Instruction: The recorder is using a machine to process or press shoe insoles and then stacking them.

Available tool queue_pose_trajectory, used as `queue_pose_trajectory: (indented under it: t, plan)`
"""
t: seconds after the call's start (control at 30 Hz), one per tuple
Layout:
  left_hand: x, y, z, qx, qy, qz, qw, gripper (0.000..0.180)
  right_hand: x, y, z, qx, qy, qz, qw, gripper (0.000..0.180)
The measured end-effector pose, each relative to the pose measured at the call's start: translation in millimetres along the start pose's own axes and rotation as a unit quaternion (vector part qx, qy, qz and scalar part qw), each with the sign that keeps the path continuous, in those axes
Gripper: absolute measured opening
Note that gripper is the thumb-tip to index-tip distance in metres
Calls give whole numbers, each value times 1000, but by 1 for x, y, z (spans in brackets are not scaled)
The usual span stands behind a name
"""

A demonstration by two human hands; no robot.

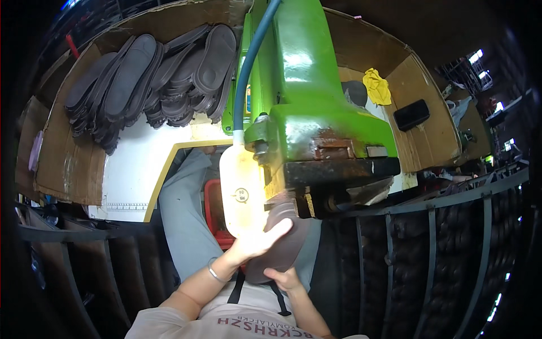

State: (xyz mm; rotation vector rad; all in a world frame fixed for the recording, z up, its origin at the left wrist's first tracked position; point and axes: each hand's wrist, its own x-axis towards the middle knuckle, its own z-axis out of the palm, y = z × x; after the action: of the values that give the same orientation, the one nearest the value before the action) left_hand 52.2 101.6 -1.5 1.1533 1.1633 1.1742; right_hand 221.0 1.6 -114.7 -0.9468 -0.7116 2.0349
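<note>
A dark brown-grey shoe sole (275,254) is held in front of my body, its far end under the head of a green industrial sewing machine (322,124). My left hand (261,240) grips its left edge, with one digit stretched across the upper face; the other fingers are hidden or washed out by glare. Around the near right edge my right hand (287,279) is closed, thumb on top. A bright lamp (241,195) on a blue flexible neck (248,68) glows just beyond my left hand. Where the sole meets the machine is partly covered.
Several dark grey soles (131,79) lie heaped on the white worktable (127,169) at the left, walled by cardboard (53,164). On the right are a yellow cloth (376,86) and a black box-like object (411,115). Metal racks (432,248) flank me; a red container (213,206) sits below.
</note>
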Motion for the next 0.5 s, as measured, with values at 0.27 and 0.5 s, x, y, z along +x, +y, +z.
queue_pose_trajectory:
  t: [0.27, 0.5]
  plan:
    - [2, -25, -11, 128, 78, 98, 984, 19, -34, 2, 3, 28, 25, -6, 999, 65]
    - [-18, -33, -16, -131, 53, 57, 988, 36, -41, -72, -11, 92, 208, -179, 957, 74]
